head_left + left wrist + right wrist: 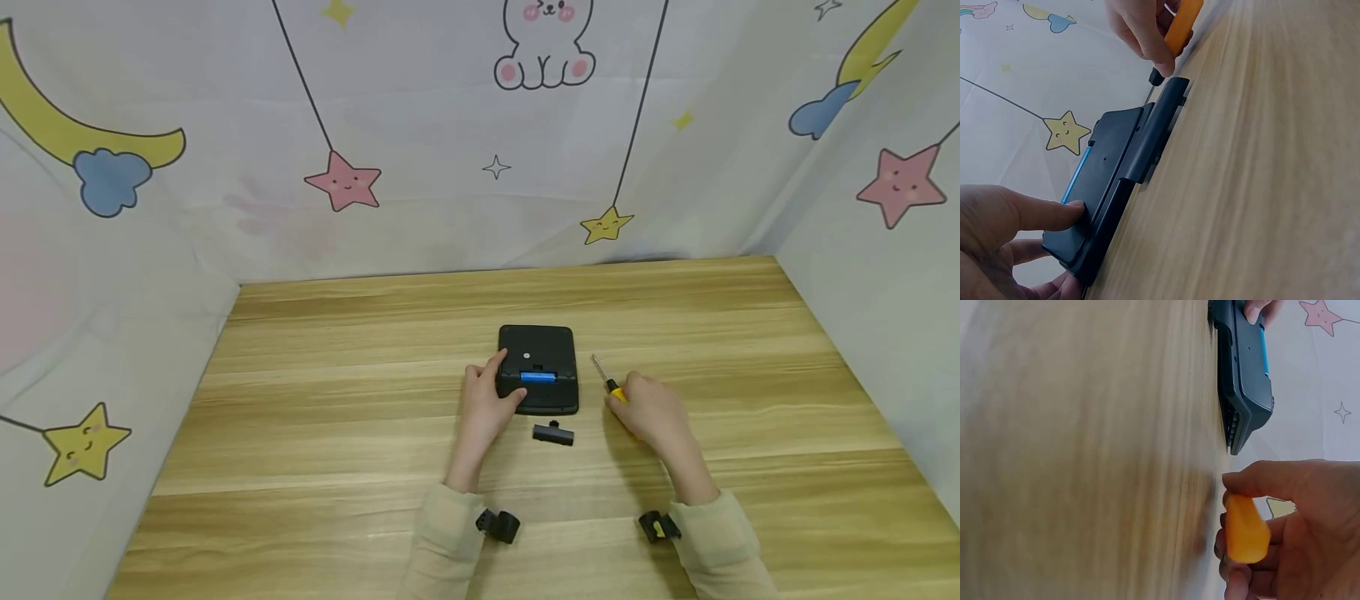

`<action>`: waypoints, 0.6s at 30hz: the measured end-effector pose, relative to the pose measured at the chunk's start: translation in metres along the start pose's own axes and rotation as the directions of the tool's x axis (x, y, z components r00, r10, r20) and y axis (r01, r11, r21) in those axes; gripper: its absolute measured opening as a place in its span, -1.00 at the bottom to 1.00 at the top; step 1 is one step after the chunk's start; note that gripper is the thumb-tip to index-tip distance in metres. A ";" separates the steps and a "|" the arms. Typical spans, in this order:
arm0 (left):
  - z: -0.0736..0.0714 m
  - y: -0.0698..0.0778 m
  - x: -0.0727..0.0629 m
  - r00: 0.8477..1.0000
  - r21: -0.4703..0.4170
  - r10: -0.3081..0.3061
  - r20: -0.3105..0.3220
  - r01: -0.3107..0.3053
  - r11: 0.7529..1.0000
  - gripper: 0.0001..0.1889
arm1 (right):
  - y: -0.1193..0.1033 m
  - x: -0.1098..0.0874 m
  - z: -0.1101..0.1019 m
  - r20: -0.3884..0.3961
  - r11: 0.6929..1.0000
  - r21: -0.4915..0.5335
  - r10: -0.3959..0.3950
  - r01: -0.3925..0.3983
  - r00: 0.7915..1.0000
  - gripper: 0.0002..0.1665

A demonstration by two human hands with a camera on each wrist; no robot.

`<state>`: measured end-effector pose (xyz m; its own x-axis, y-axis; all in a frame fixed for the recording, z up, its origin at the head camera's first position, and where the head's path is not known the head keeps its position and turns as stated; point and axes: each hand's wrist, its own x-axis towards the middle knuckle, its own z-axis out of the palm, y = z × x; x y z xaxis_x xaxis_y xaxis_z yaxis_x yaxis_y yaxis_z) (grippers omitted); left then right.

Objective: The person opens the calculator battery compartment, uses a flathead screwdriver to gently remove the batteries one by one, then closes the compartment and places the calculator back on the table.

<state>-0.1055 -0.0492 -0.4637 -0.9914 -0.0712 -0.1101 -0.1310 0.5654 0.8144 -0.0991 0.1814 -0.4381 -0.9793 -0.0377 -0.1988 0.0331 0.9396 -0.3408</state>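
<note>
A black calculator [551, 343] lies face down on the wooden table, its keys partly visible underneath in the right wrist view. In its uncovered battery slot sits a blue battery [538, 377]. My left hand [486, 408] holds the calculator by its left side, the thumb on the back near the front edge and a finger at the upper left. To the right, my right hand [654, 410] grips the yellow handle of a screwdriver [617, 392], whose metal tip points away toward the back. A small dark battery cover [553, 434] lies just in front of the calculator.
The wooden table [337, 375] meets a white cloth backdrop [420, 167] printed with stars, clouds and moons at the back and sides. Each wrist carries a small black camera; one is by the left sleeve [442, 525], the other by the right sleeve [716, 533].
</note>
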 end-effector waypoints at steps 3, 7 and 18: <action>0.000 -0.001 0.000 1.000 -0.004 0.001 0.000 -0.001 1.000 -0.30 | -0.001 -0.002 -0.001 -0.016 1.000 0.021 -0.008 0.009 1.000 -0.67; 0.000 -0.001 -0.001 1.000 -0.008 0.002 0.001 -0.002 1.000 -0.30 | -0.003 -0.004 -0.001 -0.057 0.998 0.055 -0.028 0.031 0.998 -0.66; 0.000 0.000 0.000 1.000 -0.001 -0.002 0.001 0.002 1.000 -0.30 | -0.009 -0.012 -0.009 -0.067 0.981 0.177 -0.074 0.084 0.995 -0.71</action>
<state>-0.1056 -0.0489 -0.4641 -0.9910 -0.0719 -0.1125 -0.1334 0.5647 0.8144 -0.0891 0.1761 -0.4241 -0.9903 -0.0836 -0.1109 -0.0149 0.8578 -0.5137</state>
